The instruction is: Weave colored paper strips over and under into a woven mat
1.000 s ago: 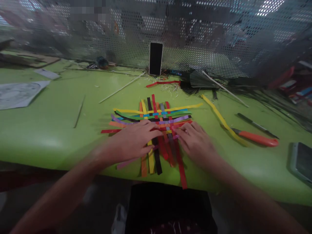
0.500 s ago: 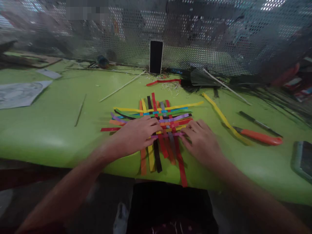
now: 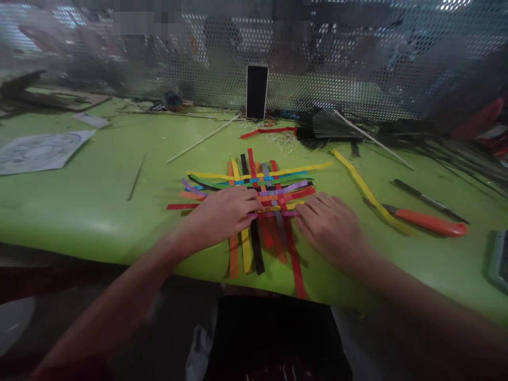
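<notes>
A woven mat of coloured paper strips (image 3: 262,188) lies on the green table (image 3: 79,211) near its front edge. Long strips in orange, yellow, black and red hang toward me over the edge. My left hand (image 3: 222,214) lies flat on the mat's left part, fingers stretched toward the middle. My right hand (image 3: 331,225) rests flat on the mat's right edge, fingertips touching a purple crosswise strip (image 3: 278,214). Both hands press down and hold nothing.
A loose yellow strip (image 3: 365,193) and an orange-handled knife (image 3: 428,224) lie to the right, a dark pen (image 3: 428,200) behind them. A phone (image 3: 256,91) stands against the mesh wall. Red strip (image 3: 268,131), thin sticks (image 3: 202,139), a paper sheet (image 3: 39,152) far left.
Both hands have slid a little away from me along the mat, pushing the purple crosswise strip up toward the woven rows. The view shifted slightly.
</notes>
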Demonstrator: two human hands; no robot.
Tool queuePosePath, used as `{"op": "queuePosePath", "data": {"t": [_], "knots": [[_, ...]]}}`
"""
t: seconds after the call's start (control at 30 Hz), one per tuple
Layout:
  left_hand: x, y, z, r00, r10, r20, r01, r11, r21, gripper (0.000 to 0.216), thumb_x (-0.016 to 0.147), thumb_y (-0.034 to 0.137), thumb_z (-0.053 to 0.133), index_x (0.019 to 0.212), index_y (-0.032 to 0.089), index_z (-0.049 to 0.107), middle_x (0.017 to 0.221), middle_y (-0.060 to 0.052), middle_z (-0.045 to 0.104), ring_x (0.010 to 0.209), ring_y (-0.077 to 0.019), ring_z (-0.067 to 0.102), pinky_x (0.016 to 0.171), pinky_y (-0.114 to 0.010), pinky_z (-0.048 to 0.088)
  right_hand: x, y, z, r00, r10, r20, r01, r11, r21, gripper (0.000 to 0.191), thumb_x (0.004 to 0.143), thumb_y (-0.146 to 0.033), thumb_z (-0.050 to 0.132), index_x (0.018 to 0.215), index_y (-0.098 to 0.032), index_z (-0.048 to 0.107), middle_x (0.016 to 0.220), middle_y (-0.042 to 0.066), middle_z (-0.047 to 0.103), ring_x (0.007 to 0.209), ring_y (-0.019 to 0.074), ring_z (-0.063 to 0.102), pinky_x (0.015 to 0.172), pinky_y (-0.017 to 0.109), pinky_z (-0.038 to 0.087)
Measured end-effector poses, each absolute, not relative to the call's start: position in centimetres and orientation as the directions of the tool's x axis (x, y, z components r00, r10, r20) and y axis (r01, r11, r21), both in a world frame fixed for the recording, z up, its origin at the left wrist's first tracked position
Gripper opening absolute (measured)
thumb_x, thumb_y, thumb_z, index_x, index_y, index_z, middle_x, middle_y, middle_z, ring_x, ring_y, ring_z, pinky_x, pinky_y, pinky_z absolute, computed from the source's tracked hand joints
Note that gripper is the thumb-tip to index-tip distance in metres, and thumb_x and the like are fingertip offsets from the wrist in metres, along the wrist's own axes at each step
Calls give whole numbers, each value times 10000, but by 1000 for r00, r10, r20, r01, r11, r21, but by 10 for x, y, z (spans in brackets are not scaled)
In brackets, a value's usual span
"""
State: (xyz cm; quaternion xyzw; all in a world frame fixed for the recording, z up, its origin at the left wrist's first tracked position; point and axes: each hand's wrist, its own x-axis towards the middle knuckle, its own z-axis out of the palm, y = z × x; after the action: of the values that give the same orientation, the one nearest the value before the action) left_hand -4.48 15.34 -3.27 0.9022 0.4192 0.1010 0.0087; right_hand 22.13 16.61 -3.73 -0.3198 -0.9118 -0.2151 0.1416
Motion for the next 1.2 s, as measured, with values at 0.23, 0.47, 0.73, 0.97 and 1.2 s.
{"op": "queuePosePath", "data": {"t": [0.23,0.47,0.73,0.97,1.2], "knots": [[-43,153,-32,614,773,159,765,-633,122,179,1001,183,593,1121,170,726,1180,-103,712,1107,-269,669,951,-402,542,230,176,-41,-820,330,467,506,799,324,157,969,-86,575,915,-145,711,883,84,694,826,233,560,751,362,417],[-47,153,-41,619,753,226,740,-655,153,171,1029,242,594,1141,194,713,1162,-79,714,1085,-249,671,943,-392,548,230,188,-59,-850,289,440,434,858,274,209,994,-72,526,910,-125,710,878,85,686,818,224,562,761,366,457],[-50,155,-47,616,739,272,720,-668,188,183,1035,246,584,1134,190,728,1165,-80,730,1091,-241,673,978,-402,548,231,186,-67,-796,345,498,472,869,152,190,967,-47,562,1011,-121,731,973,117,733,898,240,626,810,384,502],[-55,154,-46,608,753,253,707,-658,259,214,1054,284,562,1160,199,727,1191,-84,719,1108,-232,667,979,-392,539,230,187,-70,-801,351,486,471,870,148,188,960,-49,554,1030,-107,718,975,123,733,886,250,635,793,404,528],[-40,187,-18,633,733,249,681,-680,271,224,1055,253,524,1134,199,727,1121,-67,738,1053,-214,682,941,-355,541,230,182,-59,-804,339,489,471,865,173,211,952,-38,506,928,-116,700,889,105,706,805,233,607,744,389,529]]}}
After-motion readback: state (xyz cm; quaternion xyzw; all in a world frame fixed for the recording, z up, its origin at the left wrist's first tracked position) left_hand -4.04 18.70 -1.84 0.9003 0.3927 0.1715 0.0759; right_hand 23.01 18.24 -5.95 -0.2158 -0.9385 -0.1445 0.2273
